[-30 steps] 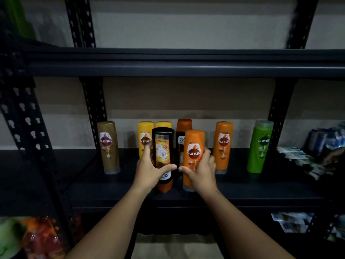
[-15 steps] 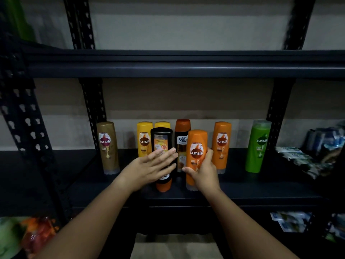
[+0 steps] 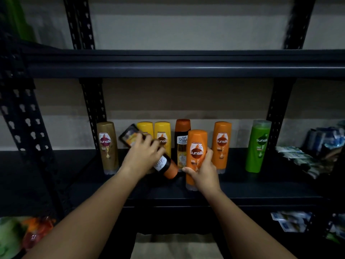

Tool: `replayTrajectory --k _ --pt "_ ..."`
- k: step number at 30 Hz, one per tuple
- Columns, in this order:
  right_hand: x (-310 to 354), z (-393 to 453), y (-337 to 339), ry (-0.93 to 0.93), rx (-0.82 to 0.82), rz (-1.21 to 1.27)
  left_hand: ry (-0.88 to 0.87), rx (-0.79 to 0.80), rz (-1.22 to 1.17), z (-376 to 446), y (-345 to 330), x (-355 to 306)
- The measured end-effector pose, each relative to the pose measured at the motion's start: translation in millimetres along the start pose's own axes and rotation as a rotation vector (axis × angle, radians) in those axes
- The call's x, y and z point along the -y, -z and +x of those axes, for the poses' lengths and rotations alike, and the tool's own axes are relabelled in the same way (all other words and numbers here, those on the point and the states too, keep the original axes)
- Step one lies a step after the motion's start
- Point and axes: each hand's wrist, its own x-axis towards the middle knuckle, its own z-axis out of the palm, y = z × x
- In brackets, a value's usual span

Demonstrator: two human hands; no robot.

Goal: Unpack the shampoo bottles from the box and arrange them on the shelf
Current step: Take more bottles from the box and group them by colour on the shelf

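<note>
— While reaching onto the dark shelf (image 3: 242,187), gripping the black bottle (image 3: 130,136) in the left hand (image 3: 141,157), curling the fingers over its middle.
— Holding it upright?
— No. Tilting it hard, pointing its base up and to the left and its orange cap down and to the right, just beside the right hand (image 3: 202,171).
— And wrapping that hand round what?
— Clasping the front orange bottle (image 3: 197,146), standing it cap down ahead of the back row.
— Lining the back with?
— Left to right: gold bottle (image 3: 107,146), two yellow bottles (image 3: 162,131), brown bottle (image 3: 182,144), second orange bottle (image 3: 222,144), green bottle (image 3: 258,146) well apart.
— Heading where next?
— Probably steering the black bottle toward the gap between gold and yellow, nearer the left hand; needing its long axis upright first.
— Showing the box?
— Possibly glimpsing it as a pale brown surface (image 3: 168,247) below the shelf edge; revealing nothing of any contents.
</note>
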Motion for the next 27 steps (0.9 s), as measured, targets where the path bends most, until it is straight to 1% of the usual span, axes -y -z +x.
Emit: replayTrajectory --k 2,4,7,9,13,15,17,22,27 --pt "-0.5 -0.5 -0.3 0.000 0.001 -0.003 0.207 0.118 -0.151 -5.1 3.4 5.4" --pt "-0.7 -0.5 -0.4 0.001 0.001 -0.003 0.341 0.159 -0.334 -8.8 -2.5 7.7" --pt "-0.7 -0.2 -0.2 -0.001 0.005 -0.006 0.584 0.075 -0.698 -13.7 -18.0 5.7" --pt "-1.2 0.1 -0.3 -0.005 0.006 -0.004 0.730 -0.002 -0.893 -17.7 -28.6 2.6" --pt "-1.9 0.6 -1.6 0.002 0.003 -0.013 0.926 -0.068 -1.120 -26.9 -48.9 -2.3" --pt "-2.6 0.6 -2.6 0.001 -0.002 -0.013 0.984 -0.072 -1.173 -30.4 -55.5 -5.7" --pt "-3.6 0.2 -3.4 -0.004 -0.005 -0.011 1.005 -0.080 -1.190 -32.2 -59.3 -8.8" --pt "-6.4 0.2 -4.2 -0.010 -0.018 -0.006 0.986 -0.072 -1.154 -31.1 -61.4 -9.2" --pt "-8.6 -0.5 -5.4 -0.002 -0.024 -0.013 0.973 -0.010 -1.160 -31.8 -72.1 -7.9"
